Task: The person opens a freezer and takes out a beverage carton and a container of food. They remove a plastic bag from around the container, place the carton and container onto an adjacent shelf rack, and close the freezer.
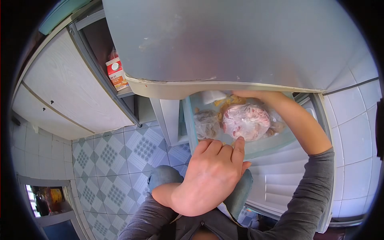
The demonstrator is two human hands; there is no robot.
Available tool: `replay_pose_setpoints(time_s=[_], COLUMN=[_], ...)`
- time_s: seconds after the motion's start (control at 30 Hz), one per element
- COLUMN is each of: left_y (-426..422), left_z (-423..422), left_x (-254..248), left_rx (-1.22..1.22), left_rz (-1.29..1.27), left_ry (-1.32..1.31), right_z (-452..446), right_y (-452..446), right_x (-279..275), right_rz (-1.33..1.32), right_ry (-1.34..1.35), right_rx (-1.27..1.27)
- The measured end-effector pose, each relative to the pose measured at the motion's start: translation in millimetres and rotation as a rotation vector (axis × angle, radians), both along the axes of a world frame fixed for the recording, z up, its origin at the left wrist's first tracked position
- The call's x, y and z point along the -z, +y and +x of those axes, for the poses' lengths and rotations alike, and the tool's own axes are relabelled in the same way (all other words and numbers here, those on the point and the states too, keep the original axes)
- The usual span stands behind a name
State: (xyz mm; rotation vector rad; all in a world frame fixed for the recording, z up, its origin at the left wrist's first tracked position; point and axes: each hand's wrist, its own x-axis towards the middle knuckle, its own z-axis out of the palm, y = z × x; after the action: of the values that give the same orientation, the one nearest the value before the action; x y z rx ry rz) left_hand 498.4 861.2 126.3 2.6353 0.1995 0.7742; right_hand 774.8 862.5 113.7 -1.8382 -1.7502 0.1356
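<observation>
Drawer (256, 152): centre, open
Bagged meat (246, 122): inside it
Left hand (212, 172): lower centre, at near rim
Right hand (250, 94): upper centre, partly hidden
Red-topped carton (117, 75): upper left

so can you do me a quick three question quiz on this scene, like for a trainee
1. Multiple choice: what colour is the food in the large clear plastic bag in the pale blue, see-through drawer?
a) deep green
b) pink and white
c) dark purple

2. True or false: of the person's two bare hands, the right hand is nearer the grey metallic appliance front than the left hand is.

3. Fill in the blank: the red, white and orange carton with a round white cap stands to the ____ of the drawer, as seen in the picture.

Key: 1. b; 2. true; 3. left
</observation>
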Motion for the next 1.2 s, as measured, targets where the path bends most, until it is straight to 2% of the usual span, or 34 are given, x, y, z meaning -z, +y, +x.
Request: replay_pose_setpoints(time_s=[0.13, 0.3, 0.4, 0.43, 0.63, 0.7, 0.8, 0.93, 1.1, 1.2], left_y=[0.8, -0.2, -0.7, -0.2, 2.7, 2.5, 2.0, -0.3, 0.8, 1.1], left_z=[-1.4, 0.4, 1.0, 0.5, -1.4, -1.8, -2.0, -2.0, -1.6, -1.2], left_x=[0.4, 0.8, 0.1, 0.2, -0.8, 0.3, 0.4, -0.6, -0.7, -0.3], left_rx=[0.003, -0.013, -0.012, -0.011, 0.023, 0.027, 0.022, 0.014, 0.013, 0.016], left_rz=[-0.005, -0.003, -0.008, -0.012, -0.019, -0.025, -0.028, -0.012, -0.016, -0.02], left_ry=[-0.001, -0.028, -0.017, -0.009, 0.004, -0.003, -0.003, 0.007, 0.001, -0.002], right_z=[12.8, -7.0, -11.7, -13.6, -6.0, 5.8, -5.0, -15.3, -10.7, 5.0], right_y=[8.0, 14.2, 47.4, 47.4, 9.7, -9.1, -34.7, -37.5, -47.3, -56.5], right_x=[5.4, -4.8, 25.7, 22.7, -32.9, -23.7, -22.7, -27.2, -29.5, -22.7], right_rz=[0.027, 0.085, -0.099, -0.097, -0.429, -0.819, -0.97, -0.989, -0.912, -0.574], right_ry=[-0.162, -0.049, -0.58, -0.576, -0.242, 0.046, -0.099, 0.01, -0.017, 0.484], right_rx=[0.061, 0.043, 0.18, 0.178, -0.067, 0.007, -0.104, 0.036, 0.019, 0.002])
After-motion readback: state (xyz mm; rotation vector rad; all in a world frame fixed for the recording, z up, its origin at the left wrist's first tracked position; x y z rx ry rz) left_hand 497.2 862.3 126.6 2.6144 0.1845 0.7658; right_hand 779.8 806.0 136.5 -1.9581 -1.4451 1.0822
